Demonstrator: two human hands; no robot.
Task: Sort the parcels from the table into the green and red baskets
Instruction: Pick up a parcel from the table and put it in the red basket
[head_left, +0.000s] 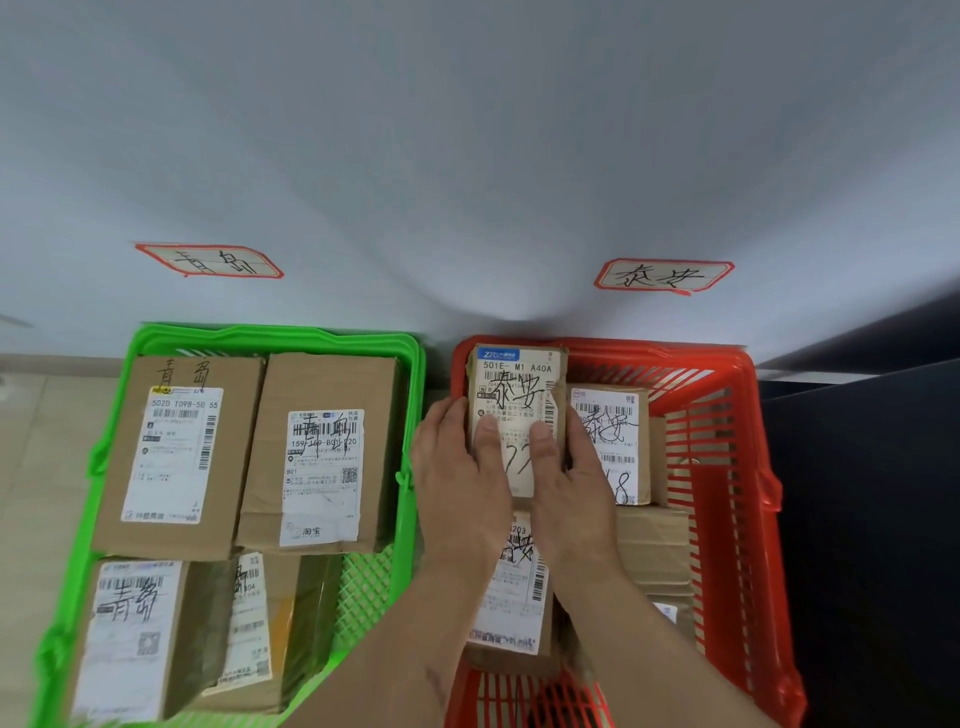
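Pale wall behind the red basket (727, 374): my left hand (457, 483) and right hand (576, 483) clasp a parcel (514, 395) at its far-left corner; next I should lower it and let go.

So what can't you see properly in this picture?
- Head view: the left hand and right hand cover the lower label of the held parcel.
- The forearms hide much of the parcel below in the red basket.
- The green basket is cut off by the bottom edge.
- Small label print is too tiny to read.
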